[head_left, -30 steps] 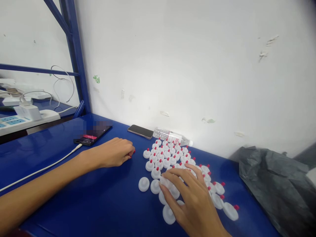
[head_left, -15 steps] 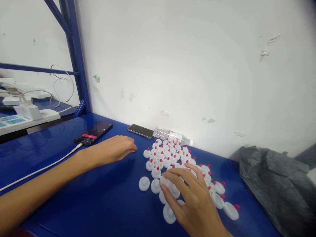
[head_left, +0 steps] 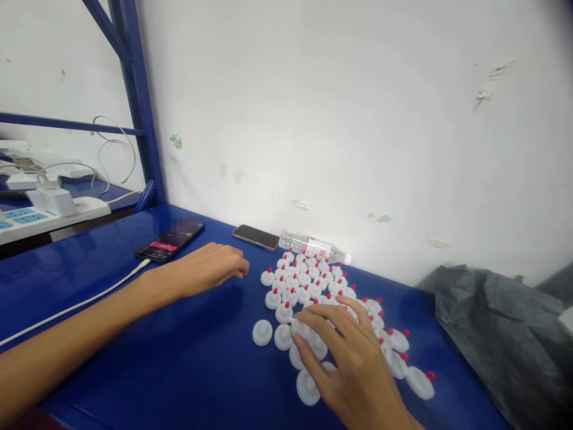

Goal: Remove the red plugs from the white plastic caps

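Several white round caps (head_left: 304, 294), most with a small red tip, stand in a cluster on the blue table (head_left: 188, 358). A few plain white caps (head_left: 262, 332) without a red tip sit at the near edge of the cluster. My right hand (head_left: 353, 364) lies over the near caps with its fingers spread, the fingertips touching the white caps. My left hand (head_left: 210, 269) rests on the table just left of the cluster. Its fingers are curled under, and what they hold, if anything, is hidden.
A dark phone (head_left: 171, 241) with a lit screen lies at the back left, a white cable (head_left: 85, 303) plugged into it. A second phone (head_left: 256, 237) and a water bottle (head_left: 313, 245) on its side lie by the wall. A grey plastic bag (head_left: 501, 334) fills the right. A power strip (head_left: 54, 214) is behind the blue frame post (head_left: 139, 107).
My left hand has slid a little to the right, toward the caps, and the red speck at its fingertips no longer shows. My right hand has hardly moved.
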`<state>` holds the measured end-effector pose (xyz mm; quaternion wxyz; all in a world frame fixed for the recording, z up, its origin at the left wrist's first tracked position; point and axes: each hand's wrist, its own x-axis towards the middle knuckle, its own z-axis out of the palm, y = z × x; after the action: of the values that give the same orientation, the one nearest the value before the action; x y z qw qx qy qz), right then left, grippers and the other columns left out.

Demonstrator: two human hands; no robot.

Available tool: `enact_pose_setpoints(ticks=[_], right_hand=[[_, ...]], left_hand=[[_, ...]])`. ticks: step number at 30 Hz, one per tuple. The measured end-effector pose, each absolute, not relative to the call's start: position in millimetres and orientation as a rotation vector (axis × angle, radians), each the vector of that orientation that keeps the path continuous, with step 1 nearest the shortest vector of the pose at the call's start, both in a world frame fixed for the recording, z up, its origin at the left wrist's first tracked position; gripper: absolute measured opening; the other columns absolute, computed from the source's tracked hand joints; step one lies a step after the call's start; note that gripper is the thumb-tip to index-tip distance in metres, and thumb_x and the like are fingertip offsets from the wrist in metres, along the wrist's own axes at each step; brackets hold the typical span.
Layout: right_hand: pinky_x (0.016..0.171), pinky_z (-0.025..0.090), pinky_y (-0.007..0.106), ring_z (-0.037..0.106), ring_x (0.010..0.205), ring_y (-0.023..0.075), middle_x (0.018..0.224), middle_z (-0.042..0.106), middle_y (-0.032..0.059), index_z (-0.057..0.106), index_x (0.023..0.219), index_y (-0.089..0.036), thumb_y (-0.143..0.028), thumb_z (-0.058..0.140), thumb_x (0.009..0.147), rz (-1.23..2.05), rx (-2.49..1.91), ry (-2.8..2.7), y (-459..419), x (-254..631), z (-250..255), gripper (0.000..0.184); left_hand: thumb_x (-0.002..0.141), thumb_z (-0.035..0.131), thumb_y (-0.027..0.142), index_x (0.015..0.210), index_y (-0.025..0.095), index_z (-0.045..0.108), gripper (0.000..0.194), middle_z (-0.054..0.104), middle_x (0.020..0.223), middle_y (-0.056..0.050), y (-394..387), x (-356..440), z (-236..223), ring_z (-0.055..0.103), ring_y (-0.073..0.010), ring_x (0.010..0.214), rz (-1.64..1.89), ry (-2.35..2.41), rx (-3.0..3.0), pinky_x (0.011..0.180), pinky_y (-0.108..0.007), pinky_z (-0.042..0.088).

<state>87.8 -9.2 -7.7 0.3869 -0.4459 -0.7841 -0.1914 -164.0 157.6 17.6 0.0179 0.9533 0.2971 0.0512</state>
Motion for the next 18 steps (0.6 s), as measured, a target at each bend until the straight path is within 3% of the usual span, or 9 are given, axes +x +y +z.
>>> enact_pose_setpoints(ticks=[5,11,18], right_hand=[[0.1,0.041,0.041,0.07,0.082,0.0156,0.093,0.072,-0.0023,0.068,0.104,-0.024,-0.02,0.061,0.089,-0.483,-1.141,-1.99,-9.4,88.2,-7.0,0.017],[0.103,0.038,0.04,0.069,0.083,0.0146,0.095,0.072,-0.0024,0.068,0.106,-0.023,-0.019,0.062,0.089,-0.473,-1.139,-1.999,-9.8,88.8,-6.9,0.018],[0.104,0.036,0.038,0.069,0.084,0.0143,0.095,0.072,-0.0026,0.068,0.106,-0.024,-0.021,0.063,0.09,-0.463,-1.142,-2.003,-10.1,89.4,-6.8,0.017]], left_hand=[[0.096,0.054,0.013,0.104,0.028,0.066,0.021,0.07,0.095,0.001,162.6,-165.8,10.6,0.062,-0.0189,0.088,0.147,0.941,2.962,0.069,-0.028,0.031],[0.094,0.054,0.012,0.089,0.023,0.066,0.016,0.066,0.09,0.001,158.4,-165.6,15.8,0.06,-0.0171,0.084,0.151,0.92,2.967,0.067,-0.028,0.032],[0.094,0.053,0.01,0.089,0.024,0.066,0.02,0.064,0.088,0.001,163.4,-167.0,7.4,0.06,-0.0163,0.084,0.157,0.924,2.991,0.068,-0.028,0.031]])
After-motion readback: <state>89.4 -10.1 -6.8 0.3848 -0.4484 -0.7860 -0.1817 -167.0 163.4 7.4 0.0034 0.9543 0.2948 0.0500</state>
